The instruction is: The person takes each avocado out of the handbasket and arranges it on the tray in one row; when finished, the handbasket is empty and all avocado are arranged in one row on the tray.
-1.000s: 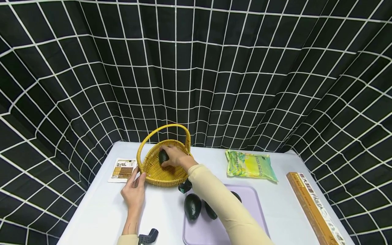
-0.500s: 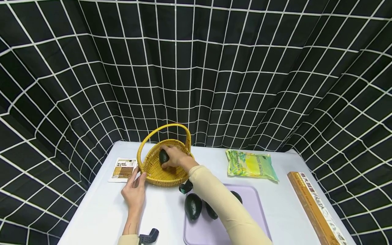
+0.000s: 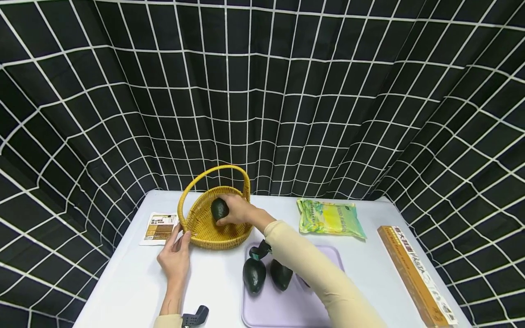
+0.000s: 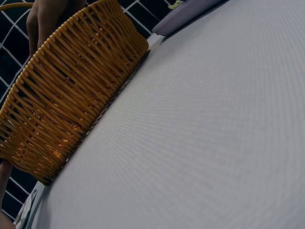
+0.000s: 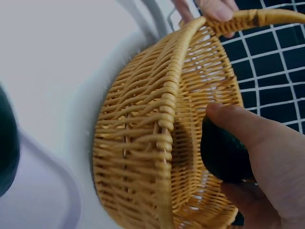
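Observation:
A dark green avocado (image 3: 219, 209) is in my right hand (image 3: 238, 210), fingers and thumb pinching its sides, at the mouth of the yellow wicker basket (image 3: 221, 243). The right wrist view shows this avocado (image 5: 224, 150) just beyond the woven rim. My left hand (image 3: 175, 259) grips the basket at its left side, where the arched handle (image 3: 181, 209) meets the rim. In the left wrist view the basket's woven wall (image 4: 71, 86) hides what is inside. Two avocados (image 3: 254, 275) lie on the lilac tray (image 3: 283, 314); a further dark thing there is mostly behind my right sleeve.
A flat printed packet (image 3: 159, 229) lies left of the basket. A green-yellow bag (image 3: 331, 218) is at the back right, and a long pasta box (image 3: 414, 273) runs along the right edge. Black gridded cloth (image 3: 262, 91) hangs behind the table.
My right hand and its avocado have shifted slightly right relative to the basket. The right forearm has moved right, uncovering more of the second avocado on the tray. My left hand keeps its hold.

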The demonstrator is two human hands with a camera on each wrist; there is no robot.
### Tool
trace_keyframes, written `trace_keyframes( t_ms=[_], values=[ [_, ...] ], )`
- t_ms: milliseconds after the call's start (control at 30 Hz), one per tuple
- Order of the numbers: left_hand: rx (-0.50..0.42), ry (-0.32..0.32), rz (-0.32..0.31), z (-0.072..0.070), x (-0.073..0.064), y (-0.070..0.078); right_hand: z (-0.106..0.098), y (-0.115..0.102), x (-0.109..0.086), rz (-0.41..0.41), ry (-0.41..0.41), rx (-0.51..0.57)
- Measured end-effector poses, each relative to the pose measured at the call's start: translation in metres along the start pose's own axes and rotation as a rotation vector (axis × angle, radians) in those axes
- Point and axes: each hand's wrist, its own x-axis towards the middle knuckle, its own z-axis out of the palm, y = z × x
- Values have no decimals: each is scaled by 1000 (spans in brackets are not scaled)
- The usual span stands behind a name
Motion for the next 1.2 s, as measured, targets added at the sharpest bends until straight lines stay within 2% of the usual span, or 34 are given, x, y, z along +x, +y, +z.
trace_keyframes(
  t_ms=[167,333,467,667,867,1033,1200],
  values=[
    [19,-2,19,-1,0,-1,-16,8,-24,-63,8,66],
    [18,-6,30,-3,2,1,-31,21,-54,-71,13,145],
    [17,-20,16,-2,2,4,-43,34,-83,-88,41,205],
    [23,-7,11,0,-1,3,-62,60,-141,-61,82,296],
    [11,17,5,3,-3,4,-76,95,-206,-36,110,332],
    [43,-7,9,2,-3,4,-76,121,-255,23,124,360],
    [96,-20,-7,-1,-4,4,-65,139,-291,51,119,363]
  ],
)
